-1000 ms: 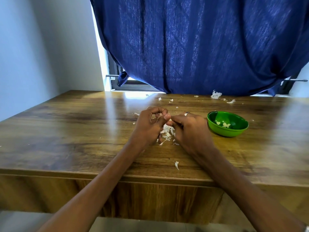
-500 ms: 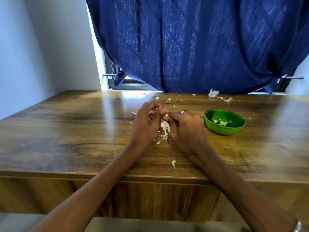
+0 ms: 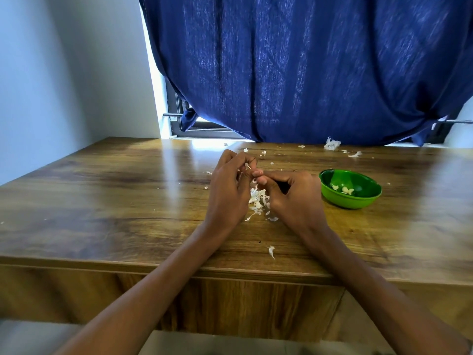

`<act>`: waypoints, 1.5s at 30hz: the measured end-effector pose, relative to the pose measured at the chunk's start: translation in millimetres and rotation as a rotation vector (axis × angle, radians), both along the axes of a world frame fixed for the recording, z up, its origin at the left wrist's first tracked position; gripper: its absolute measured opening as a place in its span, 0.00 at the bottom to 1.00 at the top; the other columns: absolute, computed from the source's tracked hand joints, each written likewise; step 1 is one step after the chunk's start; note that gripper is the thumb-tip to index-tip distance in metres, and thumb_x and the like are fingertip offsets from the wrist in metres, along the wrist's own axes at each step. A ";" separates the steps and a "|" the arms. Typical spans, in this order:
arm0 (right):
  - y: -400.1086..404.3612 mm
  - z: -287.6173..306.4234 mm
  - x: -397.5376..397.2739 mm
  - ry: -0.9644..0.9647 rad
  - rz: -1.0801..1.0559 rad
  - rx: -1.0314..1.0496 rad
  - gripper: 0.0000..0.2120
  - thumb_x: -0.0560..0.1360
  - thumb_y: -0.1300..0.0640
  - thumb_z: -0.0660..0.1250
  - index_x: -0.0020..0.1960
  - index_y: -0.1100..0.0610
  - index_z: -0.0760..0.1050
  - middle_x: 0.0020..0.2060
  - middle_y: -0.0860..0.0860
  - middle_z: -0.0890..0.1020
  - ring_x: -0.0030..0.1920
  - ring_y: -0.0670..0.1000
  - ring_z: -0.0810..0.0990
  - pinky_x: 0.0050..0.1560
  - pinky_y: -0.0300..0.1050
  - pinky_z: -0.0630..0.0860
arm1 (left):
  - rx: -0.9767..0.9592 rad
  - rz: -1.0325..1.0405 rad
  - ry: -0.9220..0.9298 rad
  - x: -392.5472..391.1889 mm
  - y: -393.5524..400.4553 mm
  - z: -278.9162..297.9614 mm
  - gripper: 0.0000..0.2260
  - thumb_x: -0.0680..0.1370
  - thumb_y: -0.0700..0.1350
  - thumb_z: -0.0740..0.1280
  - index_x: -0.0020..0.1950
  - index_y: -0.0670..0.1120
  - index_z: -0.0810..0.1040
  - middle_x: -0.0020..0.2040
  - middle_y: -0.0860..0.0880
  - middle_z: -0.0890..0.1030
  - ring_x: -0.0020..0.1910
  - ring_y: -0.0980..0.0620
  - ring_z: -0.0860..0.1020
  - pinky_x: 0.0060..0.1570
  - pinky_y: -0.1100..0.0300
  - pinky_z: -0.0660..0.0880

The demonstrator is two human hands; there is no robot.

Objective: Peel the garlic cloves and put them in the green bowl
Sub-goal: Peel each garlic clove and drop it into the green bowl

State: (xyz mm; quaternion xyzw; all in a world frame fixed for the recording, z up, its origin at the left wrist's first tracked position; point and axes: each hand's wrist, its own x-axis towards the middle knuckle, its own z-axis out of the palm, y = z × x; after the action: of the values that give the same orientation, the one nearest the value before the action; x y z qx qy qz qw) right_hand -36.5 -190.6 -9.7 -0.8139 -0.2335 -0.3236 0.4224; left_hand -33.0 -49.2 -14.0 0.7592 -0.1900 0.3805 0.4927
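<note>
I see the left hand [image 3: 227, 190] and right hand [image 3: 294, 198] meeting above the tabletop [image 3: 128, 201], fingers curled, fingertips pinching together on a small garlic clove [image 3: 247, 166]; it is mostly hidden, so I may be seeing only its skin. Under them lies a pile of white peels [image 3: 257, 201]. The green bowl [image 3: 350, 189] sits just right of the right hand, holding a few peeled cloves [image 3: 345, 190]. I can read no writing anywhere.
</note>
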 end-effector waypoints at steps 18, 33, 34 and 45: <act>-4.7 1.0 -0.2 0.058 0.074 0.059 0.09 0.75 0.57 0.73 0.55 0.53 0.84 0.44 0.39 0.83 0.39 0.33 0.81 0.42 0.29 0.78 | -0.219 -0.168 0.143 -10.6 6.6 10.8 0.12 0.77 0.34 0.72 0.57 0.43 0.74 0.47 0.47 0.83 0.23 0.47 0.78 0.20 0.60 0.72; -6.7 3.7 1.5 0.237 0.166 0.202 0.07 0.73 0.58 0.76 0.51 0.53 0.86 0.43 0.42 0.87 0.44 0.37 0.84 0.42 0.31 0.79 | -0.005 -0.123 0.004 -6.8 0.9 3.6 0.21 0.71 0.26 0.59 0.45 0.54 0.66 0.40 0.50 0.77 0.35 0.60 0.72 0.32 0.62 0.67; -7.5 3.2 2.0 0.275 0.174 0.225 0.07 0.73 0.58 0.76 0.51 0.53 0.86 0.43 0.44 0.87 0.44 0.38 0.85 0.44 0.34 0.80 | -0.009 -0.130 -0.008 -6.6 -0.1 3.4 0.22 0.71 0.26 0.58 0.44 0.55 0.65 0.40 0.50 0.77 0.36 0.59 0.72 0.32 0.59 0.68; -16.3 4.4 11.1 0.501 0.152 0.510 0.05 0.73 0.54 0.73 0.48 0.54 0.85 0.41 0.51 0.87 0.32 0.44 0.79 0.41 0.46 0.79 | 0.179 -0.153 -0.160 -17.5 -1.2 0.5 0.21 0.75 0.25 0.60 0.47 0.53 0.69 0.43 0.56 0.77 0.38 0.56 0.79 0.39 0.65 0.77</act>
State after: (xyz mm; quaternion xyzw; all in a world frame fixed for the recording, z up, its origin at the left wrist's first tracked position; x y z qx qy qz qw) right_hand -25.4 -206.9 -5.2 -0.7165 -0.0946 -0.1299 0.6788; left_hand -50.5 -50.4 -13.6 0.7506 -0.3191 0.3826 0.4340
